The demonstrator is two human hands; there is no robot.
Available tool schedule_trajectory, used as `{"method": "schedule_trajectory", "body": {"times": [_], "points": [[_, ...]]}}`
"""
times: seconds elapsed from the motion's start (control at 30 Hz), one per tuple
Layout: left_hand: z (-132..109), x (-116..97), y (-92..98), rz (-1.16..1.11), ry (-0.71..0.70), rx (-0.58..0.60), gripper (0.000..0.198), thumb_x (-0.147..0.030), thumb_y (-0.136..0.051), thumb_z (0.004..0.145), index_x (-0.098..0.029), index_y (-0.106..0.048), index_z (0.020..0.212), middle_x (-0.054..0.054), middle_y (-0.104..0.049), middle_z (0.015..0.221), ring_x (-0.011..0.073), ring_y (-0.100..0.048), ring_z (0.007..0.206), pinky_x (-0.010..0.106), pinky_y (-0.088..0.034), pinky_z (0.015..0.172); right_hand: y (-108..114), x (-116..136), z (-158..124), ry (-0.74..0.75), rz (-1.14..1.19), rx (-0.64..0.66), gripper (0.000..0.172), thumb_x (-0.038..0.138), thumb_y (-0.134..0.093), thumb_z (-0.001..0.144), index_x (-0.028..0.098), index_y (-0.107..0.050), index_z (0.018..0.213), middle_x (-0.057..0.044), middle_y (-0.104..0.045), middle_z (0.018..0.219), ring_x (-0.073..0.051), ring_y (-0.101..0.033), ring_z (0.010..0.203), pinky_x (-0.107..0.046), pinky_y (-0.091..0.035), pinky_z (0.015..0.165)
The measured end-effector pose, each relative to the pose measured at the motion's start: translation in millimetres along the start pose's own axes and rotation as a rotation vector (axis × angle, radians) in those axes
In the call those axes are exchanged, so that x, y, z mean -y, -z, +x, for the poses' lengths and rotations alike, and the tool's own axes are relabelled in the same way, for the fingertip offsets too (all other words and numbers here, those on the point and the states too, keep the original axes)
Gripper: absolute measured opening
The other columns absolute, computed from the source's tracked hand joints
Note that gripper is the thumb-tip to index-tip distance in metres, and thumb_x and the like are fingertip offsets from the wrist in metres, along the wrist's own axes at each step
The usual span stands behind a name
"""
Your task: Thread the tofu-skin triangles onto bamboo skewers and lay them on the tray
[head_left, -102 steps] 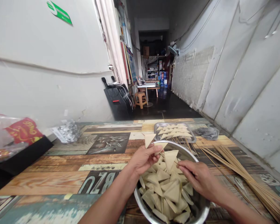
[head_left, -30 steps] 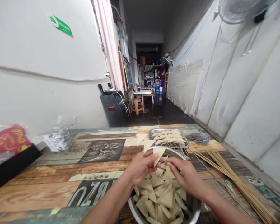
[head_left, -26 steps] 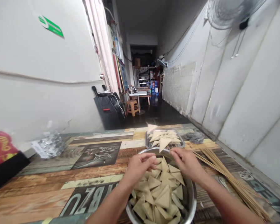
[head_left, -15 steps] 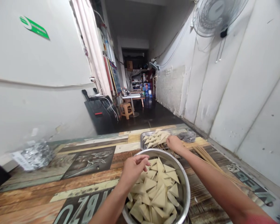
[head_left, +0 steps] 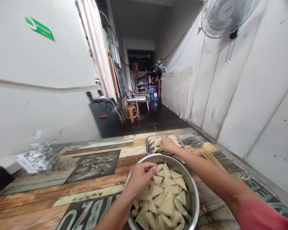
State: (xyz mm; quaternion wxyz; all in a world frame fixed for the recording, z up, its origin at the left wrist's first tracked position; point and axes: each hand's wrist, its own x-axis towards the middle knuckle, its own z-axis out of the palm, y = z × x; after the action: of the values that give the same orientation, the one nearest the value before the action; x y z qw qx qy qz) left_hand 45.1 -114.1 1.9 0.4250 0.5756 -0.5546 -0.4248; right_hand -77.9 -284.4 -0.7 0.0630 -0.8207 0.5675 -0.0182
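Observation:
A steel bowl (head_left: 195, 195) full of pale folded triangles, which look like tofu pieces (head_left: 166, 204), stands close in front of me. My left hand (head_left: 144, 175) hovers over its far left rim, fingers curled together toward the thumb, with nothing visible in them. Beyond the bowl lies a metal tray (head_left: 147, 148) with rows of the same triangles on thin sticks. My right hand (head_left: 168, 145) reaches over the tray, closed and touching or just above the triangles. Whatever its fingers hold is hidden. Under my right forearm lies a bundle of bamboo skewers (head_left: 212, 158).
A crumpled grey plastic bag (head_left: 194, 141) lies right of the tray. On the left of the wood-patterned table (head_left: 127, 161) is a clear bag of silvery pieces (head_left: 42, 158). White walls flank the table, and a fan (head_left: 227, 16) hangs on the right one.
My right hand has moved left, from the tray's right side to over its middle. My left hand stays over the bowl's rim. The view has shifted slightly.

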Motion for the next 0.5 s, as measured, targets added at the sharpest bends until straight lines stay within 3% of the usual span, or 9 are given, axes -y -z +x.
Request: {"method": "schedule_trajectory", "body": {"times": [0.2,0.5], "points": [[0.6,2.3,0.1,-0.03,-0.024,0.035,0.026,-0.033,-0.053,0.069,-0.012,-0.065,0.079,0.003,-0.063,0.063,0.0102,-0.052,0.048,0.022,-0.041,0.051,-7.2,29.7,13.7,0.036,-0.036,0.127,0.024,0.028,-0.051,0.086,0.014,-0.055,0.106,-0.007,-0.057,0.108,-0.017,-0.057,0.091,-0.036,-0.048,0.077],[-1.1,2.7,-0.2,-0.037,-0.015,0.066,0.026,-0.034,-0.053,0.069,-0.013,-0.066,0.076,0.004,-0.064,0.062,0.0104,-0.052,0.046,0.021,-0.039,0.048,7.6,37.0,24.4,0.133,-0.074,0.326,0.024,0.027,-0.051,0.086,0.013,-0.054,0.106,-0.005,-0.059,0.101,-0.015,-0.06,0.083,-0.034,-0.051,0.07]]}}
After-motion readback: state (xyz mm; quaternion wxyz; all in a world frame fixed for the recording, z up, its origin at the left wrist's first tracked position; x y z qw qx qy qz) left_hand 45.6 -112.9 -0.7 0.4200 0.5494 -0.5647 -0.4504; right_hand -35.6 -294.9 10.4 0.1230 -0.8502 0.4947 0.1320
